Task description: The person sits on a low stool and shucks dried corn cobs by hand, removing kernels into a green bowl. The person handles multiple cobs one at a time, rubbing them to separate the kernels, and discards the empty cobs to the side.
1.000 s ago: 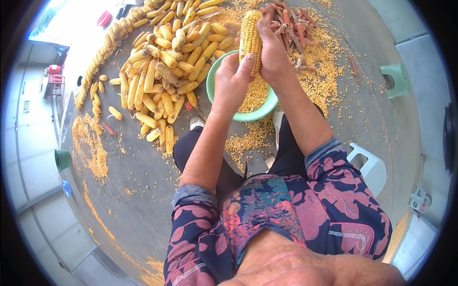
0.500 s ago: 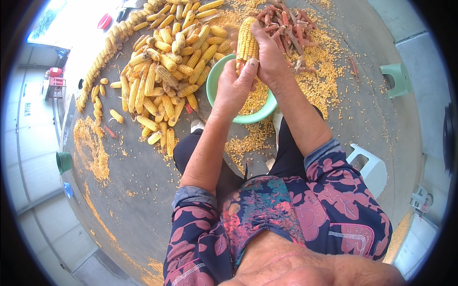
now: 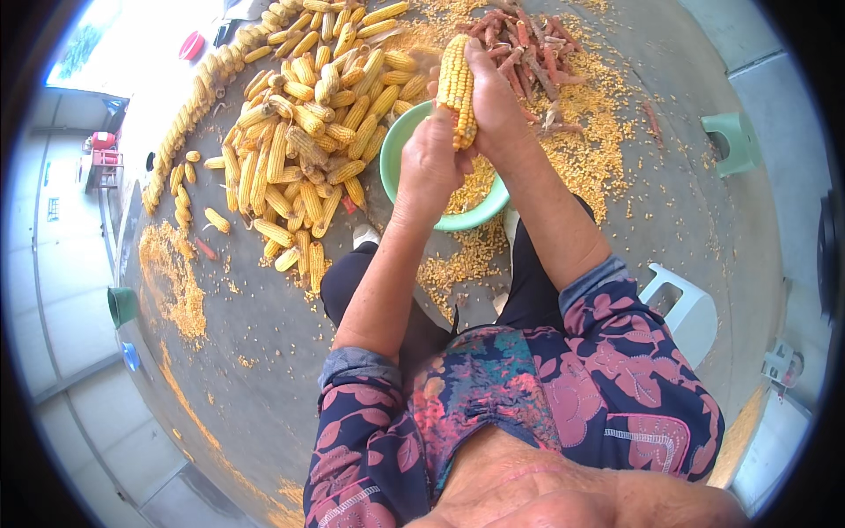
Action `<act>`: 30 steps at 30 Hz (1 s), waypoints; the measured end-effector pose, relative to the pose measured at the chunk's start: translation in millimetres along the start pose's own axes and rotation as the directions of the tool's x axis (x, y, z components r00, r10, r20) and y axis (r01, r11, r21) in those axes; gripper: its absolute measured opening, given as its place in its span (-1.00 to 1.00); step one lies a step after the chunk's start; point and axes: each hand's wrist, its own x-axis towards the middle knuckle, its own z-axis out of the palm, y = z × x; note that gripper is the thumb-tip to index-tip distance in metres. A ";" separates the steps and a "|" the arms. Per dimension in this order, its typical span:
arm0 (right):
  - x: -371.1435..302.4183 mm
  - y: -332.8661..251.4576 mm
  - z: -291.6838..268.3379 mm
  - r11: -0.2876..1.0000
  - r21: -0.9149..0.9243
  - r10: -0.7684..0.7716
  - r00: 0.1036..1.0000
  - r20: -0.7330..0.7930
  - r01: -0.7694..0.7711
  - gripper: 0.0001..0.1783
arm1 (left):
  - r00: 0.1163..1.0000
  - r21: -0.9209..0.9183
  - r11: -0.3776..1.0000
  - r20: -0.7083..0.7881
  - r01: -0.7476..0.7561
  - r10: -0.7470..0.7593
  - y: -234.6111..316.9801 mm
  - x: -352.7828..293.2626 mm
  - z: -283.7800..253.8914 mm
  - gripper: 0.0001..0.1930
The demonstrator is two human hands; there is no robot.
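An ear of corn is held upright-slanted above a light green basin that has loose yellow kernels in it. My right hand wraps round the ear from the right, its thumb lying along the upper part. Closed against the lower left side of the ear is my left hand, its thumb pressed to the kernels. A small reddish bare patch shows on the ear beside that thumb. The fingers behind the ear are mostly hidden.
A big heap of corn ears lies left of the basin. Stripped reddish cobs are piled at the far right, with loose kernels spread around them. A green stool and a pale stool stand to the right.
My left hand has turned and its thumb has come down to the lower part of the ear. A reddish bare patch now shows there. My right hand keeps its hold.
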 end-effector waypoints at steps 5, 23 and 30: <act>17.0 19.5 -22.5 0.990 0.137 0.018 0.999 -0.027 -0.014 -0.54 | 0.997 0.105 0.991 -0.012 -0.077 0.079 -16.5 0.5 3.3 -0.61; 15.1 15.3 10.3 0.992 0.118 0.044 0.997 -0.065 -0.036 -0.50 | 0.995 -0.091 0.995 -0.081 0.045 -0.053 10.3 4.9 -12.7 -0.54; -0.6 12.9 24.0 0.990 -0.129 0.044 0.990 -0.133 -0.062 -0.50 | 1.000 0.070 0.998 0.007 0.001 -0.002 -1.0 2.7 -14.3 -0.54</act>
